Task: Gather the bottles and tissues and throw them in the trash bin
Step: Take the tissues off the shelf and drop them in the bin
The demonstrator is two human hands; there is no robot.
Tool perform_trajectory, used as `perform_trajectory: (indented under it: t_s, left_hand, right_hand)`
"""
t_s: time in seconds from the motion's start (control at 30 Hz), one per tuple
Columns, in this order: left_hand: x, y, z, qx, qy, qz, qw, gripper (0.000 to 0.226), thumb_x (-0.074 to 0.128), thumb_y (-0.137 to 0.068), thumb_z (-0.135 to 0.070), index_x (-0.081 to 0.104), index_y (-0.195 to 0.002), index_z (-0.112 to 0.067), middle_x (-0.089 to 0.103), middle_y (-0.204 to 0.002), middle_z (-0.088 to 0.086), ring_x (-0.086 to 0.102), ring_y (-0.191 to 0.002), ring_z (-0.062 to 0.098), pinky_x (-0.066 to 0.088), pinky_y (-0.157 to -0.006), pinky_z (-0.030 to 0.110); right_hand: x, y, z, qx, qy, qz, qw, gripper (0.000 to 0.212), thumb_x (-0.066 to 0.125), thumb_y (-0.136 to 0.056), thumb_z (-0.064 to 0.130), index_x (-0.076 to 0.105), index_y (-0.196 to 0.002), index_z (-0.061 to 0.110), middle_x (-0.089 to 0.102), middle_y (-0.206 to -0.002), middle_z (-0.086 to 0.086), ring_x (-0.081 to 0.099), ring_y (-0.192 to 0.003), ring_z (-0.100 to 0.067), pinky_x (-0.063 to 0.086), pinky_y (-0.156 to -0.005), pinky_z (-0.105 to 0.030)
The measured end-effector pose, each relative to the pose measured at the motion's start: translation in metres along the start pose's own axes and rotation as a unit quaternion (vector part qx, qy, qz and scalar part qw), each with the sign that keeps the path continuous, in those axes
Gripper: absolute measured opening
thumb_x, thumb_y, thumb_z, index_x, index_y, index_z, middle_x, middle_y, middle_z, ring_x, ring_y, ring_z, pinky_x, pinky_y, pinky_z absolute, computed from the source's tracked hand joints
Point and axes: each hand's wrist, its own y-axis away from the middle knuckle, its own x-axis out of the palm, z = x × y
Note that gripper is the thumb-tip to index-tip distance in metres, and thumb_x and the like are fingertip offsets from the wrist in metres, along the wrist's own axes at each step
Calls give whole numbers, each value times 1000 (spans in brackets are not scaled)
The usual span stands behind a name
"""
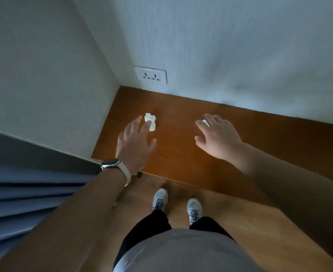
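Note:
A crumpled white tissue lies on a brown wooden table near the room's corner. My left hand, with a watch on its wrist, hovers just in front of it with fingers spread, the fingertips overlapping the tissue's near edge. My right hand is spread over the table further right, and a second small white tissue shows between its fingers, mostly hidden. No bottle and no trash bin is in view.
White walls meet in a corner behind the table, with a double wall socket just above its surface. A blue-grey curtain hangs at the left. My feet in white sneakers stand on the wooden floor at the table's front edge.

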Motion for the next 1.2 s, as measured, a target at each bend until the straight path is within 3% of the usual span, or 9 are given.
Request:
perform_trajectory:
  t_s: [0.4, 0.53, 0.73, 0.87, 1.03, 1.2]
  left_hand:
    - [59, -111, 53, 129, 20, 119, 984, 64, 61, -91, -43, 37, -147, -25, 33, -155, 4, 35, -140, 27, 39, -107, 47]
    - [68, -118, 66, 172, 30, 126, 976, 58, 62, -91, -41, 43, -142, -21, 47, -142, 3, 47, -126, 24, 44, -97, 39]
    - [78, -119, 83, 218, 44, 136, 965, 49, 65, -89, -38, 51, -133, -20, 55, -125, 5, 53, -110, 25, 49, -84, 38]
    - [79, -122, 85, 221, 64, 139, 963, 34, 61, -92, -33, 56, -122, -18, 57, -117, 5, 53, -104, 25, 47, -77, 35]
    - [71, -125, 85, 198, 95, 151, 964, 22, 60, -94, -25, 58, -114, -15, 60, -110, 5, 54, -97, 19, 37, -72, 26]
    - [60, -121, 76, 135, 173, 170, 961, 17, 59, -93, -24, 58, -109, -19, 62, -109, -2, 60, -97, 16, 39, -66, 20]
  right_hand:
    - [42, -49, -18, 169, -100, 64, 978, 69, 62, -86, 37, 31, -145, 22, 24, -154, -8, 31, -136, -31, 40, -100, -48]
    - [50, -56, -12, 178, -118, 92, 973, 59, 61, -88, 23, 36, -141, 22, 37, -144, -7, 40, -126, -30, 41, -99, -46]
    - [57, -53, 10, 202, -151, 106, 962, 44, 57, -90, 14, 46, -133, 18, 46, -125, -7, 47, -113, -29, 44, -88, -40]
    - [55, -51, 29, 208, -180, 89, 957, 34, 60, -88, 16, 53, -121, 16, 50, -113, -5, 50, -105, -27, 43, -83, -38]
    - [41, -37, 51, 210, -205, 65, 954, 36, 60, -88, 19, 53, -124, 18, 52, -113, -4, 50, -105, -23, 39, -81, -32]
    - [25, -13, 59, 240, -195, 43, 950, 35, 57, -90, 26, 51, -124, 21, 52, -110, -1, 52, -101, -21, 47, -79, -36]
